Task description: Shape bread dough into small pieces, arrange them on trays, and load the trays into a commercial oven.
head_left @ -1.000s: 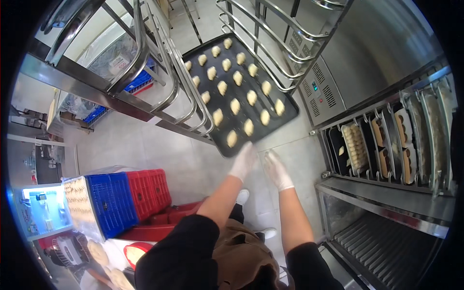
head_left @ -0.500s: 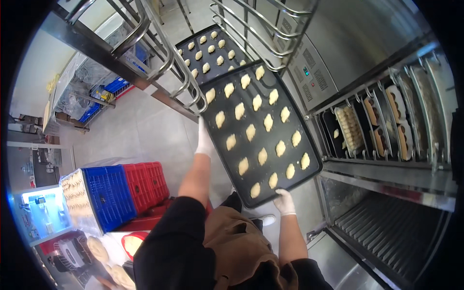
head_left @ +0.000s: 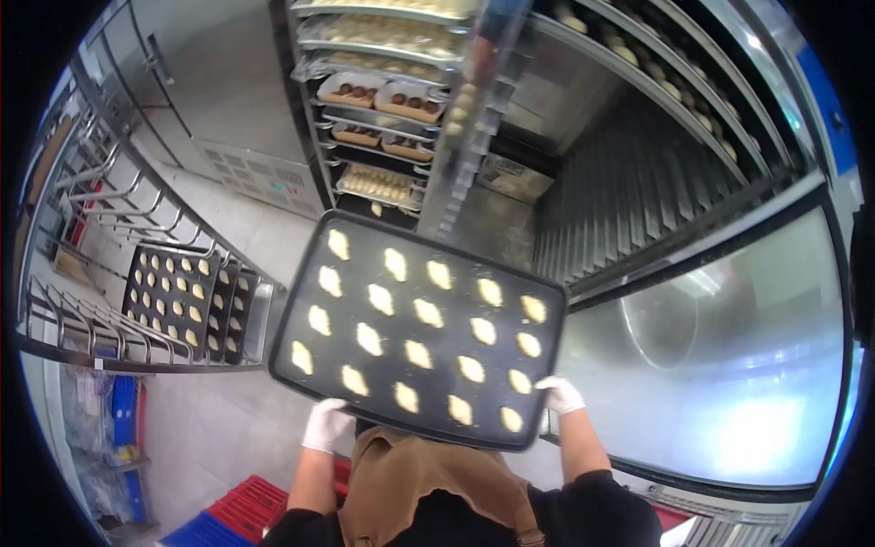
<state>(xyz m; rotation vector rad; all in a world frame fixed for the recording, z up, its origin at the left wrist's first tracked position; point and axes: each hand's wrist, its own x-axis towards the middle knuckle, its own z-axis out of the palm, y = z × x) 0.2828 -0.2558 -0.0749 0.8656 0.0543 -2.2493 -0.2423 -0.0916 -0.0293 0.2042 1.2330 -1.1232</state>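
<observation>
A dark baking tray [head_left: 401,326] spans the space before me, held level or nearly so with both hands. Rows of small pale dough pieces [head_left: 428,313] lie spaced out on it. My left hand [head_left: 326,425], in a white glove, grips its near edge toward the left, fingers partly hidden under the tray. At the right end, near the corner, my gloved right hand [head_left: 563,395] clasps the rim, thumb on top.
A metal rack [head_left: 164,366] at left carries similar trays [head_left: 146,264] of dough. Ahead stands a loaded tray cabinet [head_left: 314,118] beside an open, ribbed chamber [head_left: 620,201]. A glass door [head_left: 702,365] is close on my right. Red crates [head_left: 241,506] sit at lower left.
I have turned to the right, away from the rack, carrying the tray with me. The tray has swung crosswise in front of my body; both hands still hold it.
</observation>
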